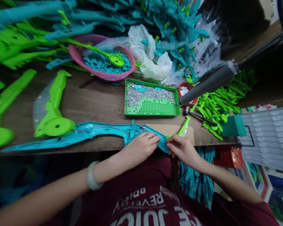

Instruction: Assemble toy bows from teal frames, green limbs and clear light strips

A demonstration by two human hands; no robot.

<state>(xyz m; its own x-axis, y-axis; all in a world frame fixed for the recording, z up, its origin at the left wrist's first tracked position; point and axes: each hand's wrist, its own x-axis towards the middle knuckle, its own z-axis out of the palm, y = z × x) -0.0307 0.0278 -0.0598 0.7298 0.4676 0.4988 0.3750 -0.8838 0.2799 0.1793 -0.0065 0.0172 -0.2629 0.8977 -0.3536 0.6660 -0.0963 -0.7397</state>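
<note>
At the near edge of the wooden table (96, 103), a long teal plastic shell (89, 133) lies flat. Long axis runs left to right, roughly parallel to the table edge; the tapered tip points left, the broader end sits at the right, under the hands. Thin wires run along its upper face.

Left hand (141, 147): palm down on the shell's right end, fingers curled and pressing on the plastic; ring on one finger, pale bangle (93, 175) on the wrist.

Right hand (182, 150): fingertips pinched narrowly on the teal end piece, just beside the left hand's fingertips. A small green piece (183, 125) reaches up and right from the right hand; whether it is gripped I cannot tell.

Containers:
- Green tray (153, 111), behind the hands: small silvery screws heaped in its far half, a few teal bits among them; near half shows bare grid floor.
- Pink basket (78, 58), farther back left: teal plastic chips, with a green long-handled part (103, 53) lying across it.
- Small red dish (187, 91), right of the tray: contents unclear.

Green shells (53, 106) lie to the left; a green parts heap (221, 100) to the right; a teal pile (174, 25) at the back.
</note>
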